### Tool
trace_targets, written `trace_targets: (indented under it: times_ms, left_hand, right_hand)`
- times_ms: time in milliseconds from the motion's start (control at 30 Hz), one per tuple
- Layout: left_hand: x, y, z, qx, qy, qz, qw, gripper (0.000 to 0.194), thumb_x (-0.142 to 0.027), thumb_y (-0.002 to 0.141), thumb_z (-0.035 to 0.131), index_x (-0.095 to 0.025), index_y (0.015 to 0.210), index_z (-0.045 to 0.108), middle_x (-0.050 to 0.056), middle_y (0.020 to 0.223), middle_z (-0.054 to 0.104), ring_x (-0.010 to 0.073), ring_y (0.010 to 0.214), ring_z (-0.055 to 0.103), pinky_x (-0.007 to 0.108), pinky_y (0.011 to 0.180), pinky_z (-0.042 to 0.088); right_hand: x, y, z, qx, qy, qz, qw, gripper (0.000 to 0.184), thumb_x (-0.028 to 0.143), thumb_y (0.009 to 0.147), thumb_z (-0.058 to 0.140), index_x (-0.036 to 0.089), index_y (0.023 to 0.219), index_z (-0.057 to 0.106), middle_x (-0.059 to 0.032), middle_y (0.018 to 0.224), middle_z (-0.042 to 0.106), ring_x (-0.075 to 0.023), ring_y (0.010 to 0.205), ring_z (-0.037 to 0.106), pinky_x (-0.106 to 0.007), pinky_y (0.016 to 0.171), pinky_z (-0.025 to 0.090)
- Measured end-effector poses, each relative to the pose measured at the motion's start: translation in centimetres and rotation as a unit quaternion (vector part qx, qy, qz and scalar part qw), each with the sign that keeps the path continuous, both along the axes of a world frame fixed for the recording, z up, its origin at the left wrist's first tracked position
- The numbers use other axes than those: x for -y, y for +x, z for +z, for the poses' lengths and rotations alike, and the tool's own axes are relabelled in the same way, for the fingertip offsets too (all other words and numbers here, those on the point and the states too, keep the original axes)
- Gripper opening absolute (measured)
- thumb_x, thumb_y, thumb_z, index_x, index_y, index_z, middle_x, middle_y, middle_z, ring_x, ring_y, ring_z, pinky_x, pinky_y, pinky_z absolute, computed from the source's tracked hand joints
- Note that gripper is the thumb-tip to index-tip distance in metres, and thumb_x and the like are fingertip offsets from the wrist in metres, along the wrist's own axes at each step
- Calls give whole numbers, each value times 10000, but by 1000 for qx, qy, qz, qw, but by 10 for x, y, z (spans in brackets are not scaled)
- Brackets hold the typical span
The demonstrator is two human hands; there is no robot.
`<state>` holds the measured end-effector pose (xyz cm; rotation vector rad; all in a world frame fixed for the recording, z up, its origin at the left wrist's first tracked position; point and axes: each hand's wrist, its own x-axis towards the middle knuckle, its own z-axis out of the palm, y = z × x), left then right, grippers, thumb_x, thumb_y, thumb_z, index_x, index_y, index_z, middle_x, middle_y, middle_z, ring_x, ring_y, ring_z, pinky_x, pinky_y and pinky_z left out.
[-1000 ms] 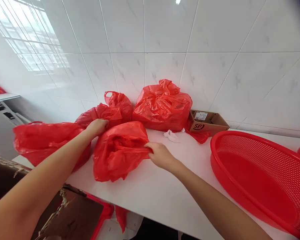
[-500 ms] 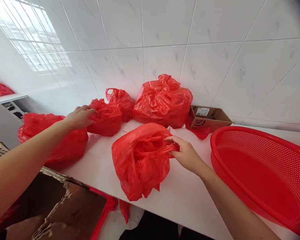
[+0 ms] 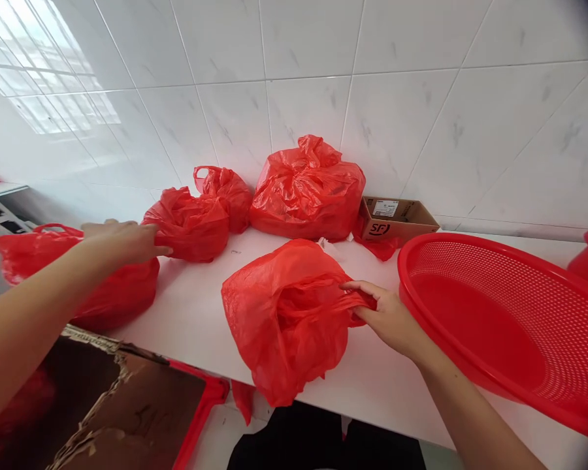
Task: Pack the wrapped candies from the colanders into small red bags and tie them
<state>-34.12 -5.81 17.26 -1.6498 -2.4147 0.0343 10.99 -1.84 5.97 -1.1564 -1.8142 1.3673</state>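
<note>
In the middle of the white table a red plastic bag [image 3: 294, 287] gapes, its folds loose around the opening. My right hand [image 3: 385, 316] pinches the gathered edge of this bag at its right side. On the left, my left hand [image 3: 122, 241] reaches over another full red bag [image 3: 112, 300], fingers apart and holding nothing. Its fingertips are close to a crumpled red bag [image 3: 191, 225] behind; whether they touch it I cannot tell.
Against the tiled wall stand a large knotted red bag [image 3: 306, 196], a smaller red bag [image 3: 230, 196] and a small cardboard box [image 3: 396, 222]. A red perforated basket [image 3: 470, 313] takes up the right. At lower left is a torn-edged carton [image 3: 157, 411] beside the table edge.
My left hand has drawn back leftward from the crumpled bag at the back. My right hand has pulled the bag's edge a little to the right, and the view has shifted slightly.
</note>
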Motion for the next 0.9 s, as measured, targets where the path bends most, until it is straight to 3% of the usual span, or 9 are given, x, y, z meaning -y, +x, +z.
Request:
trace_targets:
  times_ms: [67, 133, 200, 267, 333, 433, 600, 800, 900]
  left_hand:
    - [6, 46, 3, 14, -24, -11, 1000, 732, -759, 765, 525, -185, 1203, 647, 183, 1145, 692, 444, 1082, 602, 673, 842, 457]
    - [20, 106, -3, 40, 5, -113, 993, 690, -701, 870, 429, -279, 1414, 477, 130, 1387, 570, 370, 1216, 560, 591, 963, 457]
    - [41, 164, -17, 7, 133, -254, 958, 567, -625, 909, 438, -292, 1358, 530, 111, 1440, 512, 351, 1277, 512, 554, 1005, 458]
    - [60, 202, -37, -39, 171, -378, 909, 372, -502, 905, 532, -315, 1212, 629, 90, 1490, 449, 381, 1380, 389, 579, 1058, 406]
    - [67, 211, -58, -61, 138, -399, 904, 341, -436, 858, 609, -277, 1156, 655, 133, 1519, 402, 444, 1397, 337, 633, 1034, 405]
    - [52, 180, -73, -123, 95, -292, 944, 281, -256, 838, 620, -250, 1113, 674, 150, 1550, 369, 515, 1425, 245, 748, 1015, 327]
    - [25, 139, -59, -139, 58, -187, 971, 373, -273, 950, 414, -201, 1262, 605, 189, 1523, 396, 472, 1408, 326, 654, 999, 425]
    - [53, 215, -64, -41, 176, -410, 894, 589, -289, 926, 394, -332, 1505, 296, 136, 1504, 448, 391, 1408, 382, 625, 1036, 441]
    - [71, 259, -84, -13, 184, -518, 835, 533, -256, 888, 450, -304, 1418, 479, 112, 1459, 521, 368, 1380, 433, 584, 1018, 483]
  right_hand:
    - [7, -7, 5, -24, -17, 27, 999, 517, 152, 762, 531, 213, 1270, 600, -59, 1222, 672, -193, 975, 692, -339, 799, 609]
    - [12, -16, 12, -47, -14, 34, 998, 581, 136, 741, 532, 211, 1315, 571, -63, 1206, 675, -190, 947, 691, -317, 736, 614]
    - [15, -23, 20, -69, 18, 18, 997, 614, 115, 728, 517, 209, 1333, 558, -65, 1204, 675, -182, 915, 691, -304, 710, 608]
    - [15, -27, 28, -73, 76, -18, 994, 636, 104, 732, 504, 223, 1355, 545, -64, 1286, 637, -178, 957, 684, -313, 772, 596]
    - [13, -25, 32, -58, 133, -57, 988, 636, 127, 768, 509, 242, 1393, 515, -59, 1384, 575, -189, 1079, 649, -334, 879, 564]
    - [11, -20, 28, -20, 162, -74, 984, 581, 213, 838, 534, 235, 1418, 493, -77, 1419, 543, -200, 1136, 616, -359, 945, 527]
    - [24, -11, 13, -10, 151, 15, 988, 499, 247, 865, 574, 220, 1363, 549, -95, 1344, 575, -153, 949, 641, -320, 832, 568]
    - [60, 36, 38, 33, 254, 10, 967, 418, 288, 917, 556, 331, 1333, 560, -34, 1436, 505, -196, 1270, 527, -337, 939, 548]
    - [51, 102, 51, 107, 326, -111, 933, 332, 307, 925, 550, 305, 1252, 609, -33, 1383, 552, -199, 1278, 527, -359, 1008, 504]
